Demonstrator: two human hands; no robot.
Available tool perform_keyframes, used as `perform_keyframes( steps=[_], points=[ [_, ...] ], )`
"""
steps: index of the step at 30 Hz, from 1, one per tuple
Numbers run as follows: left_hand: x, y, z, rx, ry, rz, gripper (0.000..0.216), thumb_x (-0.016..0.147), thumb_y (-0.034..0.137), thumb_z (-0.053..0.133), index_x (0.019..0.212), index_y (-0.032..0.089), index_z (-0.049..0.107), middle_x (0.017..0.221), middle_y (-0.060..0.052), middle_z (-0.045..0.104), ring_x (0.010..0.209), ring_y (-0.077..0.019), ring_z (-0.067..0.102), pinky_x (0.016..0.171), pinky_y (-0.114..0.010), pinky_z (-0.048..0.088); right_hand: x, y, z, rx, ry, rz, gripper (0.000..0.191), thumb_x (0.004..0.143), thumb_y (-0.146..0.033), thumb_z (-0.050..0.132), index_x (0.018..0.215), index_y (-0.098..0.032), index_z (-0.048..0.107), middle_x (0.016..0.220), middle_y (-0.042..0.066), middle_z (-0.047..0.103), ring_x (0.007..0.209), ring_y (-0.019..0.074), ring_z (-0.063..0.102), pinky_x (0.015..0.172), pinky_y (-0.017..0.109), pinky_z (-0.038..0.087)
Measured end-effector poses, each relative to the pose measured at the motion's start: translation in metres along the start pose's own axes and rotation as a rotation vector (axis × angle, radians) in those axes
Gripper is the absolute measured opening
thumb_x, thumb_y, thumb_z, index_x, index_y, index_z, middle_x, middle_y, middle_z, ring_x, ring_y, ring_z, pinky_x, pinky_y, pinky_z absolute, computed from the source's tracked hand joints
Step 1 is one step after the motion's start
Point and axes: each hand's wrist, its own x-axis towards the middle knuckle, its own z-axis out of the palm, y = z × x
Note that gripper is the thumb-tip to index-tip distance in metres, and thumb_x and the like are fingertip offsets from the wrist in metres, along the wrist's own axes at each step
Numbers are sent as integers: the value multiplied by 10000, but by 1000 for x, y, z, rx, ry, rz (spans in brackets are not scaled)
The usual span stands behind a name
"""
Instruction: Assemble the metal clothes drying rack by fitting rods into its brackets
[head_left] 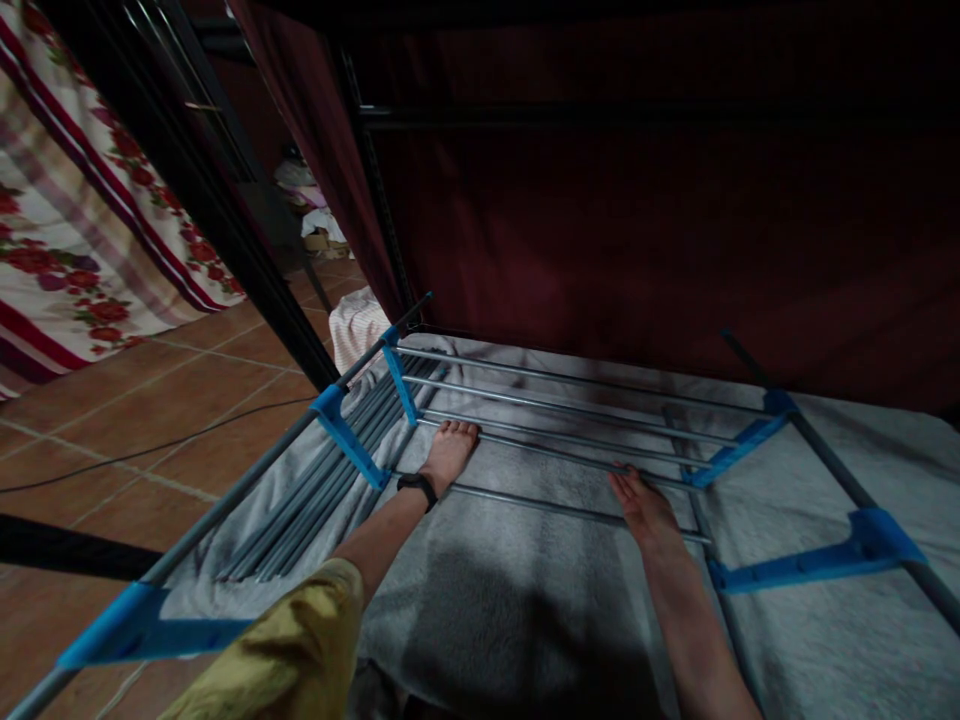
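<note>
Rack point(570, 409) on grey blanket point(465, 560). L hand point(450, 452) over cross tube point(555, 451), R hand point(646, 505) with fingertips at same tube; clamped or merely resting: unclear. Prob. light, stiff, slippery along tubes, poss. fragile at blue brackets point(802, 572). Grasp tube ends near brackets.

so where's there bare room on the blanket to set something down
The grey blanket is bare right of the right-hand grey pole, up to the dark red curtain, and between the forearms, nearer than the front crossbar. It's crowded at left, where loose tubes lie, and around the left hand and right hand.
</note>
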Motion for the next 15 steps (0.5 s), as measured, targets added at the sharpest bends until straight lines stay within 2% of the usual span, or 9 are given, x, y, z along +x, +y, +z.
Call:
perform_keyframes(
  steps=[5, 9, 12, 15],
  points=[
    [-3, -3, -5, -38, 5, -13, 327, 999, 120, 396, 1213, 134, 643, 1215, -171, 690, 1180, -274, 617, 1082, -413, 396, 0, 4, 1, 16, -39, -37, 207, 748, -230, 855, 756, -183, 653, 861, 50, 760, 918, 183, 751, 1046, 451, 563],
    [-19, 9, -4, -44, 119, -8, 399, 992, 140, 387, 1322, 127, 611, 1272, -180, 675, 1234, -292, 598, 1123, -437, 409, -9, 3, 8, 47, -15, -38, 255, 689, -253, 890, 722, -195, 643, 794, 29, 748, 857, 184, 741, 977, 450, 601],
    [-24, 37, -1, -115, 164, 128, 453, 953, 100, 402, 1347, 159, 617, 1361, -180, 642, 1279, -299, 585, 1122, -441, 441, -10, 2, 14, 77, -36, -53, 261, 687, -282, 885, 710, -207, 636, 763, 11, 736, 822, 176, 729, 933, 419, 612],
    [-16, 88, -7, -222, 166, 344, 489, 948, 71, 397, 1379, 173, 605, 1431, -147, 615, 1350, -271, 548, 1185, -428, 400, -6, 3, 15, 107, -77, -62, 250, 704, -293, 868, 730, -212, 633, 773, 5, 736, 809, 162, 720, 907, 384, 610]
  ],
)
